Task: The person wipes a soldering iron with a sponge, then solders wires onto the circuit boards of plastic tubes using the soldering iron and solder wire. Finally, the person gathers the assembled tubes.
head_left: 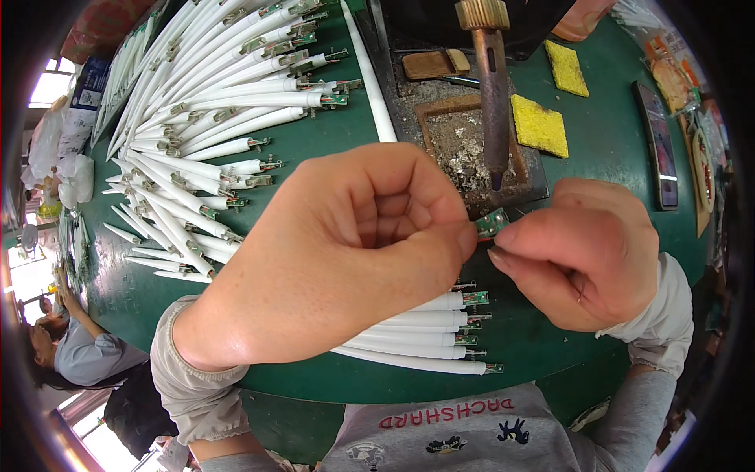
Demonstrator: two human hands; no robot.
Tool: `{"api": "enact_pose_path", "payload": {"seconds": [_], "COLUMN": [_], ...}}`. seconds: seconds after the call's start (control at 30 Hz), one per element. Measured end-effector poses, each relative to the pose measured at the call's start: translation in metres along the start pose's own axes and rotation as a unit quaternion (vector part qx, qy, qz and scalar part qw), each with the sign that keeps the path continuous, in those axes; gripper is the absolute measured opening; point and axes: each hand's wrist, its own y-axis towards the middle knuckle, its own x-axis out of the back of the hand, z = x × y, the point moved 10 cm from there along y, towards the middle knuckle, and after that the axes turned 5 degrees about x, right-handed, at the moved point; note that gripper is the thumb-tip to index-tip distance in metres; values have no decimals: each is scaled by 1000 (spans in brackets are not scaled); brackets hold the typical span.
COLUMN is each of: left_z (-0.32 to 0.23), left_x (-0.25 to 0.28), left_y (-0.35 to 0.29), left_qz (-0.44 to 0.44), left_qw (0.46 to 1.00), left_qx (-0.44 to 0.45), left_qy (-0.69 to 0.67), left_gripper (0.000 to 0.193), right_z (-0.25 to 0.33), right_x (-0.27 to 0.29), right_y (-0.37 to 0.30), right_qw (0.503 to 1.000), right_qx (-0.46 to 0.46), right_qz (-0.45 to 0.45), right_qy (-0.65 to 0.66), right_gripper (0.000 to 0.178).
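My left hand (354, 252) pinches a small green circuit board (492, 224) between thumb and forefinger, its other fingers curled in. From the right, my right hand (586, 252) is closed in a pinch against the board's other edge. A thin wire (581, 296) shows among its fingers; where the wire runs between the fingertips is hidden. Just above the board, a soldering iron (494, 102) with a brass-coloured collar points its dark tip down. Below my left hand lie several white tapered tubes (425, 321) with green boards at their ends, partly covered by my forearm.
Many white tapered tubes (228, 102) are heaped at the left. Behind the board stands a solder-spattered tray (456, 141). Yellow sponges (539, 126) and a phone (657, 145) lie at the right on the green table (314, 169). Another person (94, 346) sits at far left.
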Motion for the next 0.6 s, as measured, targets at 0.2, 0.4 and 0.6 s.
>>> {"api": "enact_pose_path", "payload": {"seconds": [0.2, 0.4, 0.6], "left_z": [5, 10, 7], "left_x": [-8, -14, -14], "left_y": [-1, -4, -7], "left_qz": [41, 78, 75], "left_qw": [999, 996, 997], "left_qx": [29, 39, 18], "left_qy": [1, -6, -21], "left_gripper": [8, 9, 14], "right_z": [24, 38, 36], "right_x": [4, 1, 2], "right_y": [-4, -9, -8], "right_qw": [986, 967, 970], "right_qx": [133, 198, 189], "right_qz": [1, 2, 9], "right_qy": [-96, -163, -153], "right_gripper": [35, 33, 31]}}
